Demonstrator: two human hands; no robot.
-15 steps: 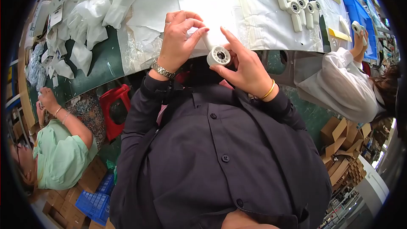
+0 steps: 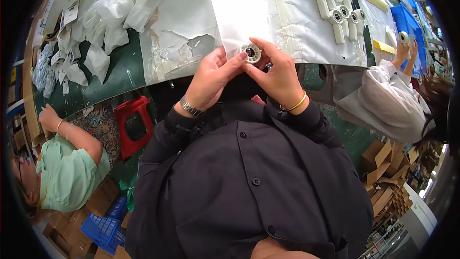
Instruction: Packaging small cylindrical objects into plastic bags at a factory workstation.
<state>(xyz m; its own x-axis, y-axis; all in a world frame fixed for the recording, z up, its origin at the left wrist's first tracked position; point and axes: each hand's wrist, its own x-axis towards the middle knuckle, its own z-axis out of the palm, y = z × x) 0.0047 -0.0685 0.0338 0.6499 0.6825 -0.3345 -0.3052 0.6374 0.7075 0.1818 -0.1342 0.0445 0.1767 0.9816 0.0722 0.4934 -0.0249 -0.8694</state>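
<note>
Green worktop (image 2: 129, 52) bears white bags (image 2: 112, 9) at left, round-headed devices (image 2: 337, 17) at right. Left fingers (image 2: 234, 64) and right fingers (image 2: 266, 49) grip one white device (image 2: 250, 53).

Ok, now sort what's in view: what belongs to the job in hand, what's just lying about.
Likely in the job:
white fan, between left hand and right hand
white sheet or bag, beside the fan
similar fans, upper right

Probably just lying about:
red stool, left
blue crate, lower left
open cardboard box, lower right
</note>
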